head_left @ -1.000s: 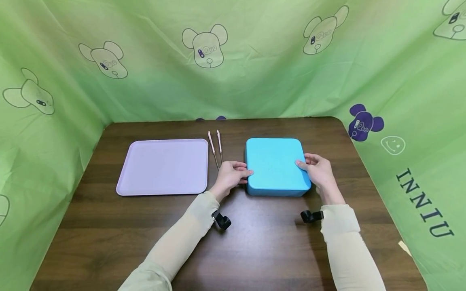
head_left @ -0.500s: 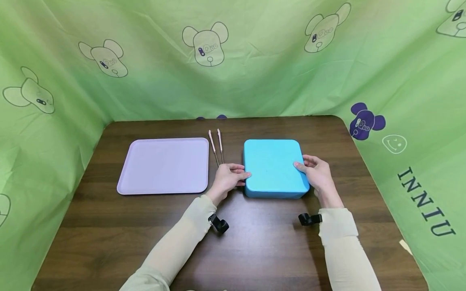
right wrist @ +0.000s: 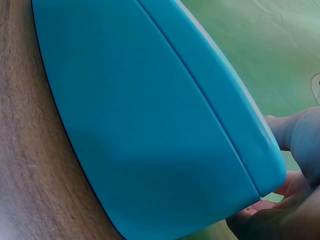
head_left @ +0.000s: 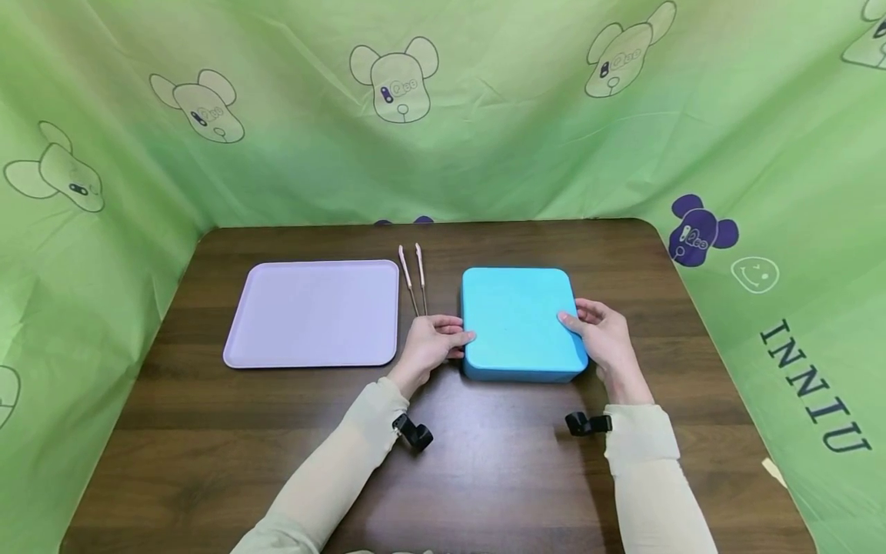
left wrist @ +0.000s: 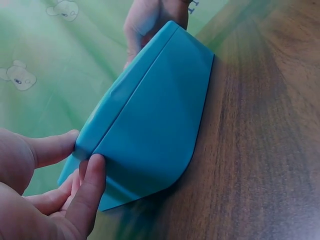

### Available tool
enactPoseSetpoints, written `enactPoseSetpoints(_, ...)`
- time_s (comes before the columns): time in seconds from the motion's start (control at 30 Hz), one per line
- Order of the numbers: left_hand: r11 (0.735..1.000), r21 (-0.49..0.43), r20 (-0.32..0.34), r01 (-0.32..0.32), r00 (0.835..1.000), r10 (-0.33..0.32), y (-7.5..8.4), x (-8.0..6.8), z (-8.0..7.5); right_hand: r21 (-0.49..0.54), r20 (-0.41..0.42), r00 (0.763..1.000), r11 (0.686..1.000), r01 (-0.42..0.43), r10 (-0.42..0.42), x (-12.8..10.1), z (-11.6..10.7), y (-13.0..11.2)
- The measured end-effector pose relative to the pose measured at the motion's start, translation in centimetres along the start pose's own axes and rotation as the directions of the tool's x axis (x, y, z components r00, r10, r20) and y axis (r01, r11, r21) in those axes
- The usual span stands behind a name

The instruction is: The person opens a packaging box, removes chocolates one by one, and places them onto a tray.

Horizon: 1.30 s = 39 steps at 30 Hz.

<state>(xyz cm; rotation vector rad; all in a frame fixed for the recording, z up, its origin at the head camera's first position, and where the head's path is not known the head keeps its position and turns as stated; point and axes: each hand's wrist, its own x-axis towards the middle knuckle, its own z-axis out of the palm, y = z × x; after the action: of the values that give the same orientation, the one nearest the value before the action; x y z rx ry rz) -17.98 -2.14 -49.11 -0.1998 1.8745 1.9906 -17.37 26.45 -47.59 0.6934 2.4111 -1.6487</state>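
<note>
Blue box (head_left: 517, 322) has slid slightly toward the worktop's far edge over the last second, lid on, seam line unbroken in both wrist views. Left hand (head_left: 432, 344) pinches the box's left edge, thumb on top; right hand (head_left: 604, 332) grips the right edge. Looks like repositioning, lid not lifted yet. Lilac tray (head_left: 314, 313) and two pink picks (head_left: 413, 280) lie left of it, unmoved.

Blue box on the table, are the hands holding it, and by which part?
Yes. The left hand pinches the blue box at its left side edge near the lid seam, and the right hand grips its right side edge, thumb on top.
</note>
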Motion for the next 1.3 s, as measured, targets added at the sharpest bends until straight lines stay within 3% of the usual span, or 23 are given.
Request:
enactPoseSetpoints(0.67, 1.000, 0.005, -0.003, -0.007, 1.000, 0.007, -0.7, -1.0, -0.7, 0.024, -0.006, 1.000, 1.000, 0.019, -0.018, -1.2, 0.7, 0.6)
enactPoseSetpoints(1.3, 0.999, -0.047, -0.013, 0.009, 1.000, -0.009, -1.0, -1.8, -1.1, 0.035, 0.006, 0.999, 0.999, 0.033, -0.033, -1.8, 1.0, 0.7)
